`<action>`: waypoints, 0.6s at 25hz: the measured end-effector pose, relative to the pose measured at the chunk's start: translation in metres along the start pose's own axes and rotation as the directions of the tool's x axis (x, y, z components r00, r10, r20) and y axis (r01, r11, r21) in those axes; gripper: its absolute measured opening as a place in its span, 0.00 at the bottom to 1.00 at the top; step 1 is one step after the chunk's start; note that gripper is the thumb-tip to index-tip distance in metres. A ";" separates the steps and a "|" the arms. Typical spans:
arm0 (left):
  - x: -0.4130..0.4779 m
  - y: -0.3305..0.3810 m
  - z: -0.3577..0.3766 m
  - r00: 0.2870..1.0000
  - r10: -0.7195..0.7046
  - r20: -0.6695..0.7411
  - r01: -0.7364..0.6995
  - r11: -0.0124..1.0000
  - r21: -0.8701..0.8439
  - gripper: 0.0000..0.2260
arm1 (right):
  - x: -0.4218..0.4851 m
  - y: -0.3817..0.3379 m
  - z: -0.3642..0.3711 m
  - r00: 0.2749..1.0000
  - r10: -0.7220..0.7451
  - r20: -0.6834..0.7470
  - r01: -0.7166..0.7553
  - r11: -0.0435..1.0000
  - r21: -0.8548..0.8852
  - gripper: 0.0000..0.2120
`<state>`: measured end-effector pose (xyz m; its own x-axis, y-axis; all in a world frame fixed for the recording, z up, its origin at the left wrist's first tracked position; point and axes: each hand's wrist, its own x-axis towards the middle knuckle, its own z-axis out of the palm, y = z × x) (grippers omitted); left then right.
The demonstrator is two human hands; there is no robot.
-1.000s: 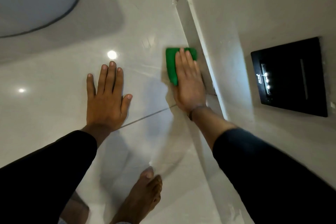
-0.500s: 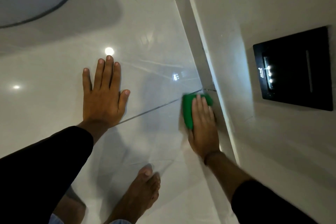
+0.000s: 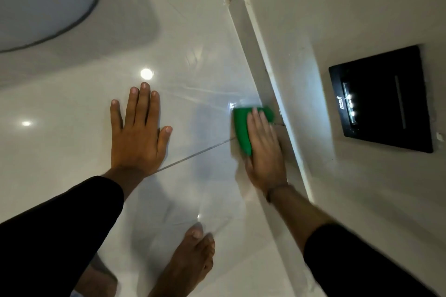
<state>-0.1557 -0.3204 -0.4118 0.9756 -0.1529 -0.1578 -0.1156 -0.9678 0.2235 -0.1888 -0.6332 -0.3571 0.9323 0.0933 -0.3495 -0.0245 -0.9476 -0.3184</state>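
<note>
Flattened on the green cloth (image 3: 242,128), my right grip (image 3: 264,152) had its fingers straight and pressed together, palm down, pinching nothing. The wrist ran back in line with the forearm toward a dark sleeve (image 3: 362,260). My left grip (image 3: 138,137) lay spread on the floor (image 3: 193,31), fingers slightly fanned, thumb out to the side, arm propping me. The cloth was a soft, bright green pad, its far edge and left side showing past my fingers. It lay on the floor just beside the skirting (image 3: 253,38), across the end of a thin dark grout line (image 3: 193,155). The floor was glossy white tile that mirrored ceiling lights; the wall (image 3: 337,7) was matt and pale and carried a shiny black rectangular panel (image 3: 381,99) with small lit dots. My bare foot (image 3: 190,260) stood on the tile near me. Half a second before, the cloth had sat nearer me along the skirting; a second before, well beyond the grout line. The left grip had stayed planted.
</note>
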 end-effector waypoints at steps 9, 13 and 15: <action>0.000 0.006 -0.063 0.983 -0.027 0.184 0.029 0.999 -0.012 0.37 | -0.130 0.020 -0.026 0.895 0.299 0.330 -0.358 0.924 0.133 0.39; -0.036 0.005 -0.152 0.976 -0.055 0.212 0.062 0.998 -0.029 0.36 | -0.090 -0.024 -0.097 0.794 0.410 0.449 -0.492 0.867 0.076 0.36; -0.056 0.000 -0.199 0.973 -0.058 0.224 0.062 0.998 -0.012 0.36 | -0.078 -0.065 -0.134 0.840 0.372 0.395 -0.451 0.884 0.125 0.35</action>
<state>-0.1728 -0.2724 -0.2112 0.9140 -0.1372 -0.3818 -0.0521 -0.9730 0.2250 -0.2116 -0.6193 -0.1911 0.6316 -0.1538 -0.7599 -0.4869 -0.8414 -0.2344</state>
